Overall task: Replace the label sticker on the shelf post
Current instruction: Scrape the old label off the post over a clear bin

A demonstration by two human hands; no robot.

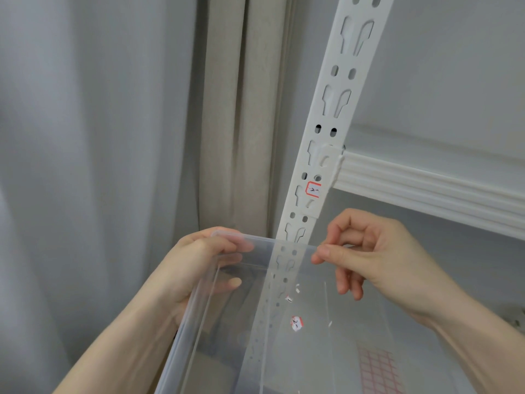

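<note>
Firmly, left hand grips clear bin; right hand pinches its rim.

Pale grey wall lay behind, beige curtain hung beside sheer grey drape, soft, possibly daylight, illumination.

Two bare forearms enter the frame, one from about 7 o'clock and one from about 4 o'clock. Neither carries a sleeve, watch, bracelet or glove. The left hand and the right hand wear no rings. The fingernails that show are short, trimmed and unpainted. Both wrists are slim, and no cuff edge shows anywhere along either arm.
</note>
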